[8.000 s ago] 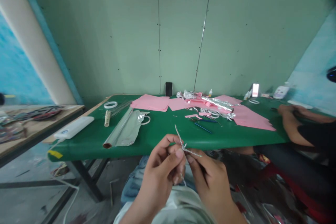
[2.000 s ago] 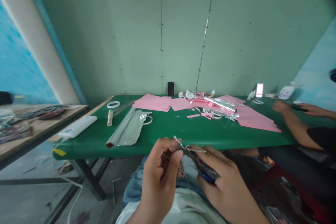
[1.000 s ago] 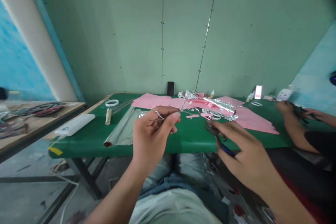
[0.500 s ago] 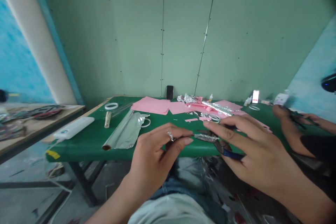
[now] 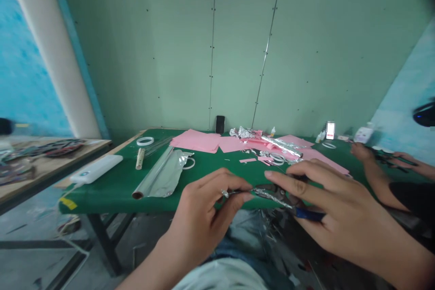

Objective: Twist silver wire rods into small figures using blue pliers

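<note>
My left hand [image 5: 207,206] pinches a thin twisted strand of aluminium foil [image 5: 277,198] between thumb and fingertips; one crumpled end sticks out behind the fingers. My right hand [image 5: 335,206] grips blue-handled pliers [image 5: 310,214] in its palm, index finger stretched forward over them. The dark jaws point left, alongside the foil strand, close to my left fingertips. Whether the jaws bite on the foil I cannot tell. Both hands are above the front edge of the green table [image 5: 112,199].
A foil roll [image 5: 152,174] lies left of centre, by a white tape ring [image 5: 145,141] and a white power bank [image 5: 97,169]. Pink paper sheets [image 5: 197,140] and crumpled foil [image 5: 245,132] cover the back. At right, another person's hands [image 5: 365,154] hold a dark tool.
The foil strand now slants down to the right along the pliers, and its rear end shows farther left of my fingers. My right hand and the pliers have shifted slightly right and down.
</note>
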`<state>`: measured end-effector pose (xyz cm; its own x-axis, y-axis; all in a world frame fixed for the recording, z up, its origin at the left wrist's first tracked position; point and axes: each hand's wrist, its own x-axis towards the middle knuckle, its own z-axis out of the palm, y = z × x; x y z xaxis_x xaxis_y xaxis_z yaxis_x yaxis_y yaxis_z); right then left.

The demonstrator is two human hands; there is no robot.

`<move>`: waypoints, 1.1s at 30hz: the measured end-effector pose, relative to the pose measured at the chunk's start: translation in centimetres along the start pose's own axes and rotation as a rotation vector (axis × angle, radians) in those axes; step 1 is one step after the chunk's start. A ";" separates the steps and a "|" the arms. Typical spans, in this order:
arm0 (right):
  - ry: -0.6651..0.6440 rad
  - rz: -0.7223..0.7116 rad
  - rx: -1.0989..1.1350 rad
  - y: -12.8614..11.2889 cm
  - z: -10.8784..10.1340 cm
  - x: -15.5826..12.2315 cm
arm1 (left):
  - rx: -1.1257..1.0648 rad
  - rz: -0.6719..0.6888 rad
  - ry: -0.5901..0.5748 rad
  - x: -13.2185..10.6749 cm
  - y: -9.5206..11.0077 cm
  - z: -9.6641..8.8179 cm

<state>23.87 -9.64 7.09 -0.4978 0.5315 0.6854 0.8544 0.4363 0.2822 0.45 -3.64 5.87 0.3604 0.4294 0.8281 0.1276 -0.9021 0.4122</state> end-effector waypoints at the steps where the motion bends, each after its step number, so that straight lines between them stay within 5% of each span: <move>1: 0.002 -0.011 -0.017 0.0 -0.1 0.0 | 0.019 0.008 -0.015 -0.1 -0.1 -0.1; 33: -0.002 -0.089 -0.218 -0.2 -1.4 0.3 | 0.157 0.167 -0.064 -0.6 -0.3 0.2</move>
<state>23.75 -10.54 8.18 -0.5726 0.4991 0.6504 0.8191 0.3146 0.4797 0.38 -3.62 5.14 0.4462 0.2745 0.8518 0.2015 -0.9582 0.2032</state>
